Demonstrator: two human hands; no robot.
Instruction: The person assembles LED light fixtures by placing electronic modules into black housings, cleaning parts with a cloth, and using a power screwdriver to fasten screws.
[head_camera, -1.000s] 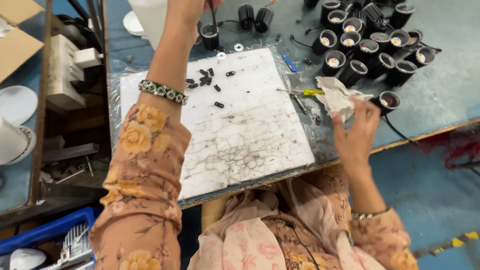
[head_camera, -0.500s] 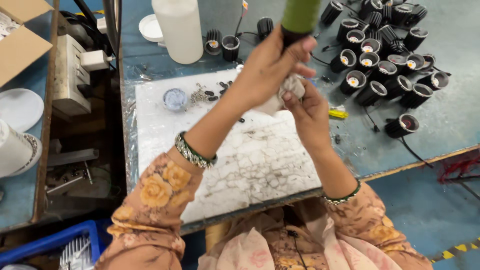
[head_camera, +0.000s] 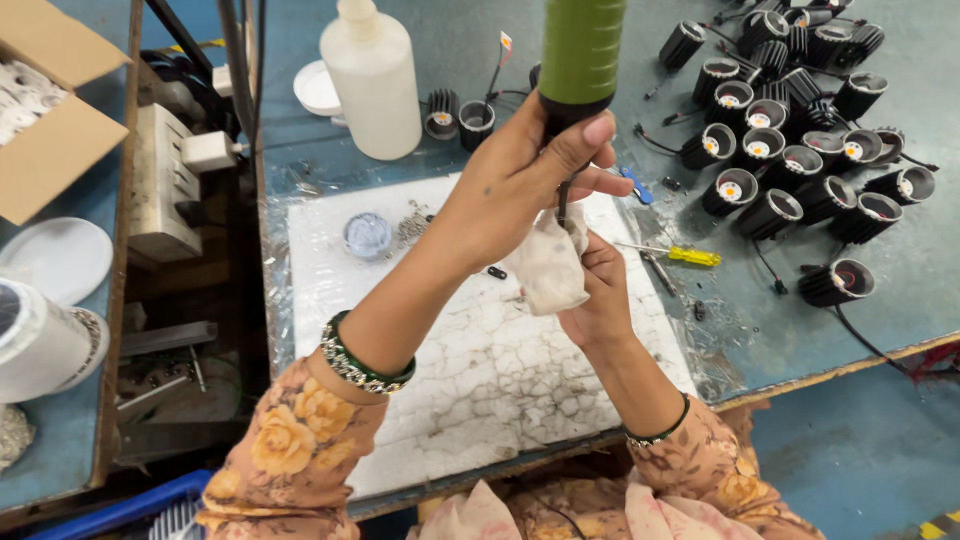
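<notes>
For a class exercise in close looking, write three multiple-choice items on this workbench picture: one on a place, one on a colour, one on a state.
1. Where does the white plastic bottle stand?
A. on the blue table beyond the white board
B. in the cardboard box
C. on the floor

2. What colour is the handle of the small screwdriver lying on the table?
A. red
B. yellow
C. black

3. What is the left hand doing?
A. lying flat on the board
B. gripping the green-handled tool
C. holding the bottle

Answers: 1 A, it stands on the table past the white board. 2 B, its handle is yellow. 3 B, the fingers wrap the tool while the right hand holds a cloth at its tip.
</notes>
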